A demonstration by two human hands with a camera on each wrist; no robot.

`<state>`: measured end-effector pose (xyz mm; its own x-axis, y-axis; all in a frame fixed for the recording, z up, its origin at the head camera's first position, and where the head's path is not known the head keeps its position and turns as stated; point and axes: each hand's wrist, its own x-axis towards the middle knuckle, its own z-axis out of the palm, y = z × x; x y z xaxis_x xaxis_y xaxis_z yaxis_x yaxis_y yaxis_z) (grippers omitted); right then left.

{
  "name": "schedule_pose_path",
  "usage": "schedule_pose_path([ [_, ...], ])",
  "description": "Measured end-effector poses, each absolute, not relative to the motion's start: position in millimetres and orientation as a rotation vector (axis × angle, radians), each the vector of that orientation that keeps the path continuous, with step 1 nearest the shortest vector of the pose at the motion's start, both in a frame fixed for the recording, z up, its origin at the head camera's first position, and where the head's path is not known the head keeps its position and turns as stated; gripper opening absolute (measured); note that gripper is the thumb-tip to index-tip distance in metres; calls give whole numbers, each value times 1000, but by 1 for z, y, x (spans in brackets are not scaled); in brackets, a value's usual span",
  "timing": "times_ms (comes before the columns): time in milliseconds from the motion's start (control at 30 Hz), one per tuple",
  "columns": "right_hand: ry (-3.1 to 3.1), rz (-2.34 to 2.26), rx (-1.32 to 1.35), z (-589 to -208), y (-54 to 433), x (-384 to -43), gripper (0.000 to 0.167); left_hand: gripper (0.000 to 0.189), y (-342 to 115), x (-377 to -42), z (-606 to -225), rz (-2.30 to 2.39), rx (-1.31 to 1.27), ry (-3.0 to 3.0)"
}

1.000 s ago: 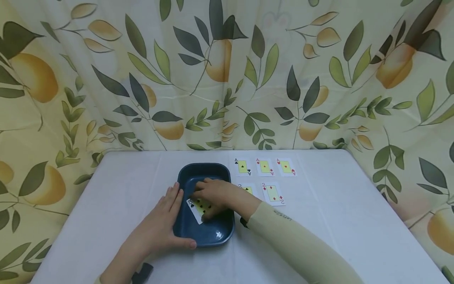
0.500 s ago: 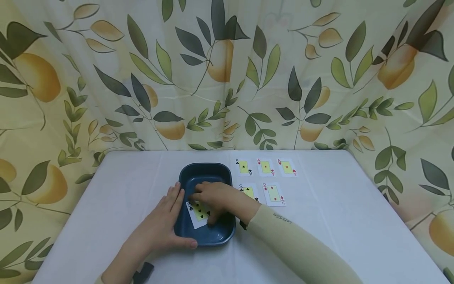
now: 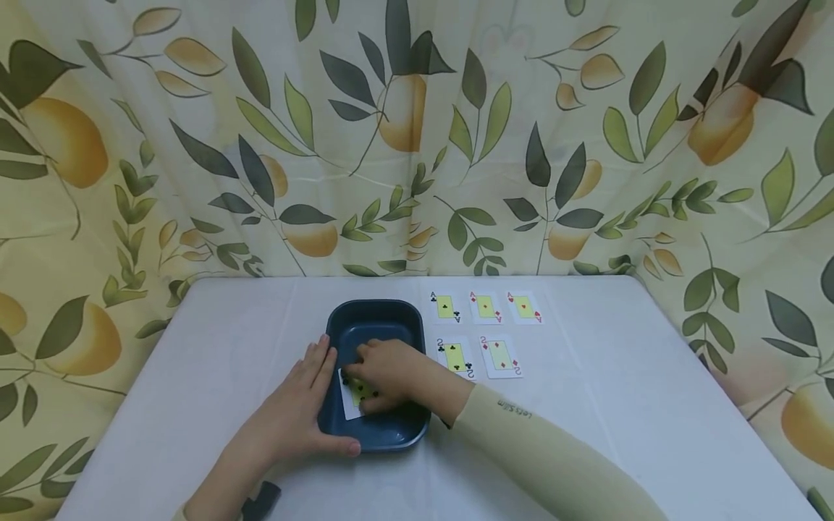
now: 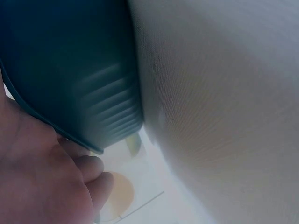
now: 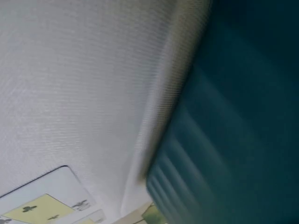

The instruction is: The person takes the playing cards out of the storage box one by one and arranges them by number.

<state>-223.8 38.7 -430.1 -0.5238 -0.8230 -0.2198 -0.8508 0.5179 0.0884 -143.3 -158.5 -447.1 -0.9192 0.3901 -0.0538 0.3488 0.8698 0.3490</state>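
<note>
A dark blue rectangular tray (image 3: 391,434) stands on the white table. My left hand (image 3: 293,412) rests on it, fingers straight along its left rim and thumb stretched along its front edge. In the left wrist view, fingertips (image 4: 91,168) show beside the tray's ribbed wall (image 4: 107,93). My right hand (image 3: 391,376) reaches inside, holding a black-suited playing card (image 3: 352,410) between thumb and fingers by the tray's left side. The hand covers part of that card. Only the tray's outer wall (image 5: 233,130) shows in the right wrist view, without the hand.
Face-up cards lie right of the tray: ace of clubs (image 3: 445,307), ace of diamonds (image 3: 485,307) and ace of hearts (image 3: 524,307) behind, two of clubs (image 3: 454,357) and two of diamonds (image 3: 500,356) in front. A fruit-patterned curtain (image 3: 417,181) hangs behind the table (image 3: 586,420).
The right hand has shifted slightly left and nearer inside the tray, and the card has turned and slid with it toward the tray's left wall. The left hand stays in place.
</note>
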Motion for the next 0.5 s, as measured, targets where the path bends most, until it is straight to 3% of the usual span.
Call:
schedule_pose_path([
  [300,2605,283,-1361,-430,38,-215,73,142,-158,-142,-447,520,574,2910],
  [500,2599,182,-1303,-428,32,-212,71,141,-158,-142,-445,530,570,2901],
])
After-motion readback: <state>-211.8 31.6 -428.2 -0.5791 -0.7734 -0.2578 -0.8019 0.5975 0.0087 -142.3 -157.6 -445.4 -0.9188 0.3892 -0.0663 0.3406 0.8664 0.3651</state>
